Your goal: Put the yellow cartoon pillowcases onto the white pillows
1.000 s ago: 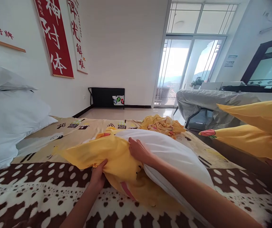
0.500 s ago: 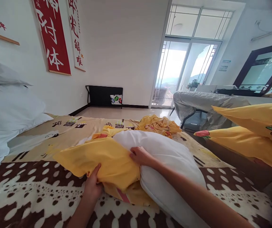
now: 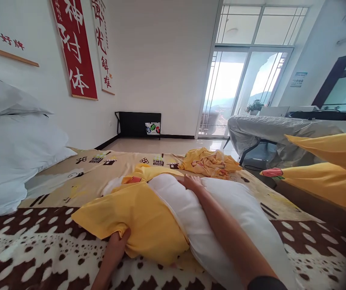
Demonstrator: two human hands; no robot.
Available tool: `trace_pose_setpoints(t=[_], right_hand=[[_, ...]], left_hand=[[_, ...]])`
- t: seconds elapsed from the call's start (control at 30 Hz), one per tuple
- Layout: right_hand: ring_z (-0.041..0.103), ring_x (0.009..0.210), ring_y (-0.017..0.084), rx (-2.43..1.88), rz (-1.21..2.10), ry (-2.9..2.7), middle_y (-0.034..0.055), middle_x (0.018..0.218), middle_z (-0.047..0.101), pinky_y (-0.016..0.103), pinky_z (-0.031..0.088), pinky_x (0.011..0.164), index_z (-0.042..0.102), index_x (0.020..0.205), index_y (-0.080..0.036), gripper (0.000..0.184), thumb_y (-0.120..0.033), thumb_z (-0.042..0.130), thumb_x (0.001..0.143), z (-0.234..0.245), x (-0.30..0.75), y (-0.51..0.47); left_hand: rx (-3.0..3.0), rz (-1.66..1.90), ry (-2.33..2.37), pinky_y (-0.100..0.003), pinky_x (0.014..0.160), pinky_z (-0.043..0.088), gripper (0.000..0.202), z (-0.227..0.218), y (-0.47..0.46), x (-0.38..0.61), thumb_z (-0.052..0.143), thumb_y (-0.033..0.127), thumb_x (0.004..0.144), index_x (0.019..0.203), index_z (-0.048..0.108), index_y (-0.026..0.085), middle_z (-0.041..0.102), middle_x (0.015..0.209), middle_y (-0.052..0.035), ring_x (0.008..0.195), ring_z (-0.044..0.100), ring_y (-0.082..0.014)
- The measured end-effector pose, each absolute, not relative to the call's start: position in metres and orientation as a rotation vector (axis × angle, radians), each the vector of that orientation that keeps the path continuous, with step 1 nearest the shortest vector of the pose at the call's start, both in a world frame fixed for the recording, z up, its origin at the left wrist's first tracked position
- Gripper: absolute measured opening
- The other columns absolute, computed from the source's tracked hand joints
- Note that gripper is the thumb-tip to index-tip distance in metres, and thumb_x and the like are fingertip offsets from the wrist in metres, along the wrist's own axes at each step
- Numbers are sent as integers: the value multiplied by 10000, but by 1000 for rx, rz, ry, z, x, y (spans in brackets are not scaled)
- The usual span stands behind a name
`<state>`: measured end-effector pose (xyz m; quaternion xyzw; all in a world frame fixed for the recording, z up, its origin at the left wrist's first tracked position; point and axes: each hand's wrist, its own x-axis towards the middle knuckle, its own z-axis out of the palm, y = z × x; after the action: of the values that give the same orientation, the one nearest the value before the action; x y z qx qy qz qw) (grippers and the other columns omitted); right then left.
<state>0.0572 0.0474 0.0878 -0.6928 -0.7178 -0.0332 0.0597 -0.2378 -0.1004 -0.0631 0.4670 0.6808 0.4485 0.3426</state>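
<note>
A white pillow (image 3: 245, 209) lies on the bed, its left part inside a yellow pillowcase (image 3: 139, 219). My left hand (image 3: 119, 241) is closed on the near edge of the pillowcase, with the thumb on top of the cloth. Across the pillow my right forearm reaches, pressing a dip into it. At the pillow's far side my right hand (image 3: 191, 182) meets the far edge of the pillowcase opening; its fingers look closed on the cloth, though the fingertips are partly hidden. A dark band shows on my right forearm.
Crumpled yellow cloth (image 3: 211, 161) lies at the bed's far edge. White pillows (image 3: 34, 153) are stacked on the left, and yellow pillows (image 3: 327, 181) sit on the right. Under everything spreads a patterned bedsheet (image 3: 55, 237). Beyond stands a plastic-covered table (image 3: 282, 125).
My right hand has moved from the middle of the pillowcase's edge to its far side. The case's top now lies flatter over the pillow. My left hand keeps its grip.
</note>
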Motion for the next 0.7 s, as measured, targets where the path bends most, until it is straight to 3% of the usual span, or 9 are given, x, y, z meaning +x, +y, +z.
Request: trace_pose_setpoints(t=[0.13,0.27,0.4,0.47,0.5,0.6,0.7], right_hand=[[634,981,247,-2114,-159,-2106,148,1022,695,326,410,835,679,1040,-167,326,-362,453,909,78,53,44],[635,952,234,-2071,-282,-1950,139,1020,689,304,400,779,660,1062,-169,353,-334,372,943,107,65,36],[615,931,243,-1947,-432,-1827,123,948,691,311,366,761,643,1031,-193,385,-356,300,969,146,75,12],[603,921,237,-1838,-528,-1812,120,904,686,313,340,788,636,1012,-185,374,-336,296,971,162,75,-3],[597,903,231,-1749,-603,-1814,116,872,682,315,327,797,636,997,-176,365,-315,299,970,169,76,-10],[564,773,201,-1388,-884,-1807,90,731,646,324,299,758,648,903,-158,358,-258,310,962,182,78,-35],[500,682,183,-1078,-1076,-1767,62,663,598,324,285,693,647,871,-169,309,-268,365,949,180,85,-62]], left_hand=[[1240,1161,1791,-349,735,491,397,-43,-108,-231,563,585,622,657,559,190,664,723,-90,803,622,-291],[1357,1223,1942,-281,555,377,423,-25,-134,-225,585,530,693,463,412,220,451,471,-8,539,469,-189],[1582,1571,1860,-241,528,337,258,-9,-150,-212,661,392,695,528,565,220,439,462,6,493,397,-152],[1710,1718,1762,-237,594,394,99,13,-144,-197,702,318,661,657,636,245,503,517,3,536,440,-163],[1775,1769,1711,-244,656,426,116,28,-137,-187,710,288,650,747,656,255,548,575,-6,588,482,-178],[1995,1883,1547,-322,869,440,355,80,-111,-156,689,223,655,1007,644,237,643,859,-70,858,565,-251],[2315,1951,1588,-413,968,379,429,119,-90,-131,582,158,729,1157,567,173,597,1118,-144,1070,502,-306]])
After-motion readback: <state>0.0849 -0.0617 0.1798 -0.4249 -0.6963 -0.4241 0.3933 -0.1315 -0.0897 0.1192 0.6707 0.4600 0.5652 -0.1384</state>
